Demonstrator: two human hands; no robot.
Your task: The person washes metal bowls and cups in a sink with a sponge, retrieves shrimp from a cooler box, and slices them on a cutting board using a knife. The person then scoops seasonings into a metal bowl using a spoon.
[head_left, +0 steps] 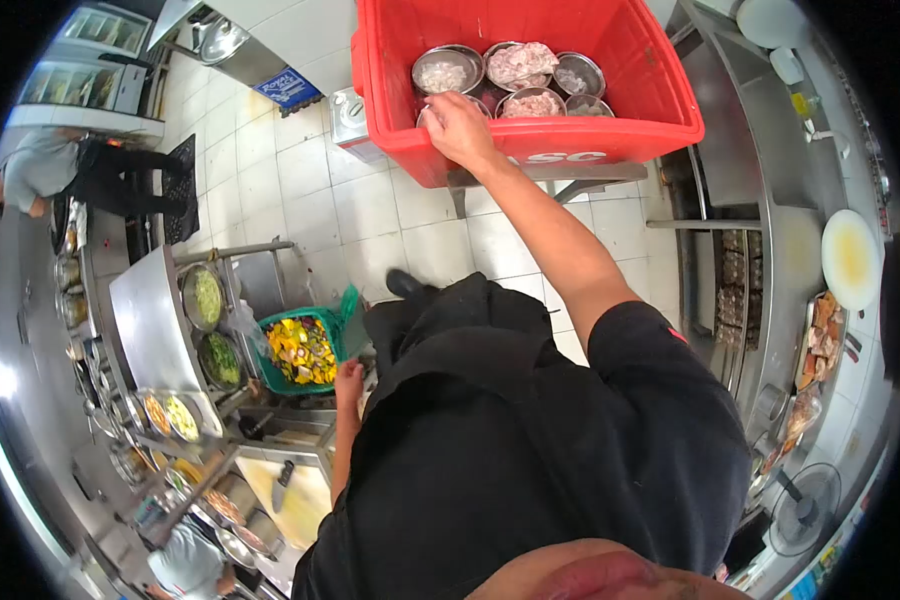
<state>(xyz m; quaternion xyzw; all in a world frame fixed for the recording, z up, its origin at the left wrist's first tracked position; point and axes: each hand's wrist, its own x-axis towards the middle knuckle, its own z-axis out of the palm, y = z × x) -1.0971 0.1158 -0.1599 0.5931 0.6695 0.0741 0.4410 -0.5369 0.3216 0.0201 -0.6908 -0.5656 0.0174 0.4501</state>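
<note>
My right hand (pixel 457 128) reaches over the front wall of a large red plastic bin (pixel 530 147). Its fingers curl over the rim of a metal bowl at the bin's near left corner. Around it in the bin stand several round metal bowls: one with pale pieces (pixel 442 75), one heaped with pink raw meat (pixel 522 64), and another with meat (pixel 531 104). My left hand (pixel 349 382) hangs low by my side, fingers curled, nothing visible in it. Beside it is a green basket (pixel 270 372) with yellow and purple scraps.
The bin rests on a metal stand (pixel 582 186) above white floor tiles. At left are a steel counter (pixel 150 310), bowls of chopped greens (pixel 208 298) and a knife (pixel 282 485) on a board. Two people in grey shirts work there. At right, a steel counter holds a white plate (pixel 850 260).
</note>
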